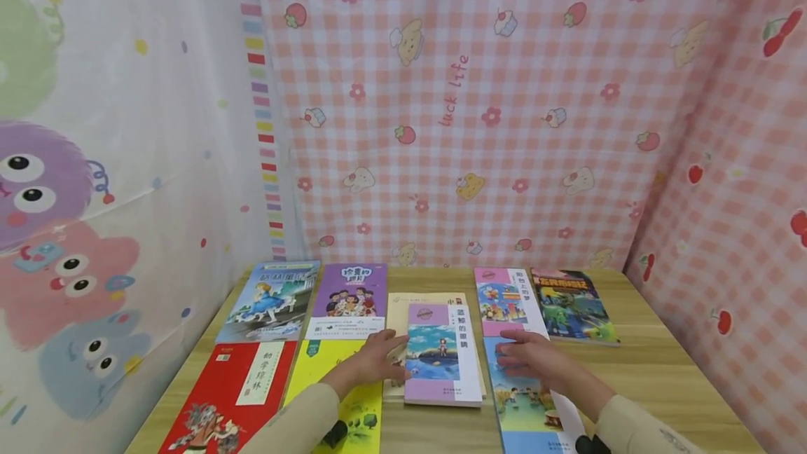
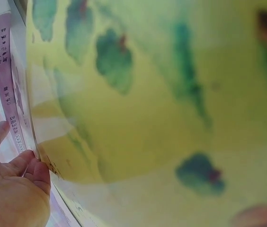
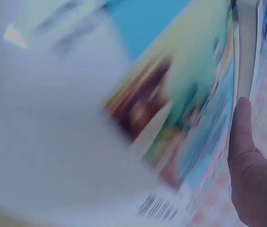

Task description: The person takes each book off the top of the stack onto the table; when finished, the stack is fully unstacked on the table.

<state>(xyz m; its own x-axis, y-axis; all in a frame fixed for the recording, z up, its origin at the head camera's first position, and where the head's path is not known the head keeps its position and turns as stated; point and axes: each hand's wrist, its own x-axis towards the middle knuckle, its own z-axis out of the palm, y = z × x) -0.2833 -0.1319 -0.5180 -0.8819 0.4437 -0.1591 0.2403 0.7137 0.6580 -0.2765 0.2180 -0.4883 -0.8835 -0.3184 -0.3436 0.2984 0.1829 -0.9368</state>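
In the head view my left hand [image 1: 377,359] reaches over the yellow book [image 1: 340,398], fingers spread at the left edge of a pink-and-white book [image 1: 435,356] with a sea picture. That book lies on a cream-covered book [image 1: 394,305]. In the left wrist view the hand [image 2: 10,184] appears palm-side, near the lilac spine [image 2: 4,71]; the yellow cover fills most of the view. My right hand [image 1: 542,363] lies over a blue-and-white book [image 1: 526,408], fingers pointing left. The right wrist view shows the hand [image 3: 259,184] beside a blurred cover [image 3: 138,118].
Along the back lie a blue book [image 1: 271,300], a purple book [image 1: 353,293], a pink-and-white book [image 1: 504,300] and a dark green book [image 1: 574,307]. A red book [image 1: 230,398] lies front left. Patterned curtains [image 1: 466,118] enclose the wooden table [image 1: 656,384].
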